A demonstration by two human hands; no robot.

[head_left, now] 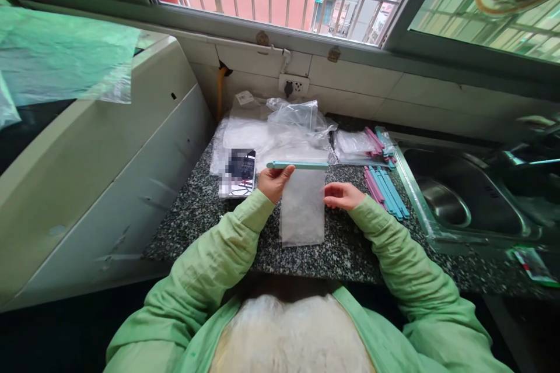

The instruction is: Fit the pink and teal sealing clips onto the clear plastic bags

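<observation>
My left hand (273, 182) is closed around the left end of a light-blue bag sealing clip (301, 165), thumb on top. The clip lies level across the top of a frosted clear plastic bag (303, 210), which hangs below it over the counter. My right hand (343, 195) is at the bag's right edge, fingers half curled with a gap between thumb and fingers. Whether its fingertips touch the bag is hard to see. To the right lie several loose pink and blue sealing clips (387, 191).
Stacked clear plastic bags (249, 131) lie at the back, a pixelated phone-like item (245, 166) before them. Further bags (353, 143) and clips sit back right. A steel sink (409, 186) borders the speckled counter (324, 259); a pale appliance side (166, 122) rises left.
</observation>
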